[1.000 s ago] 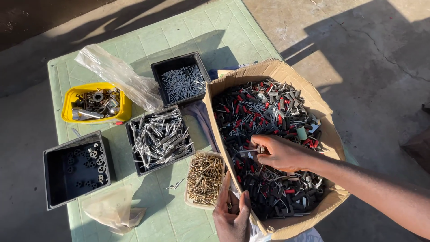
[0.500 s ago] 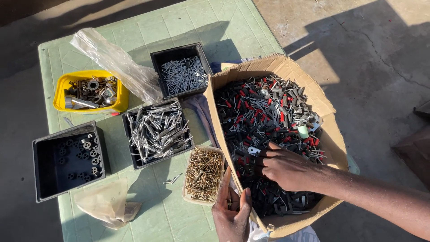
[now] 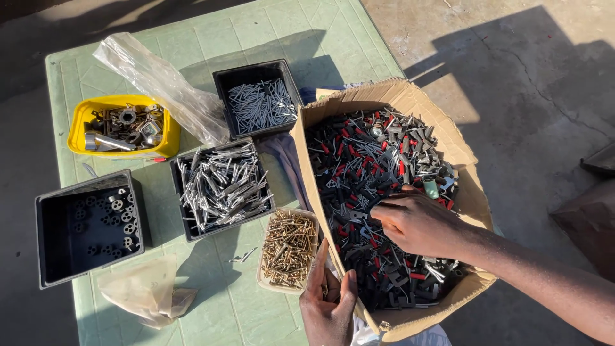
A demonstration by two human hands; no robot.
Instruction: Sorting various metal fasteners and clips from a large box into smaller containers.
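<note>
A tilted cardboard box (image 3: 459, 146) on the right of the table holds a heap of small black, red and grey metal and plastic parts (image 3: 365, 166). My right hand (image 3: 416, 224) reaches into the heap with its fingers curled down among the parts. What it grips is hidden. My left hand (image 3: 328, 302) rests against the near left wall of the box, fingers spread, next to a small tray of brass screws (image 3: 287, 248).
On the green table (image 3: 211, 45) stand a black tray of long nails (image 3: 259, 102), a black tray of silver fasteners (image 3: 221, 186), a yellow tub of mixed metal parts (image 3: 122, 125), a black tray with washers (image 3: 86, 224), and two clear plastic bags (image 3: 160, 83). Concrete floor lies right.
My right hand has slid down and nearer inside the box, digging into the parts. The left hand stays on the box wall. The camera view has shifted slightly.
</note>
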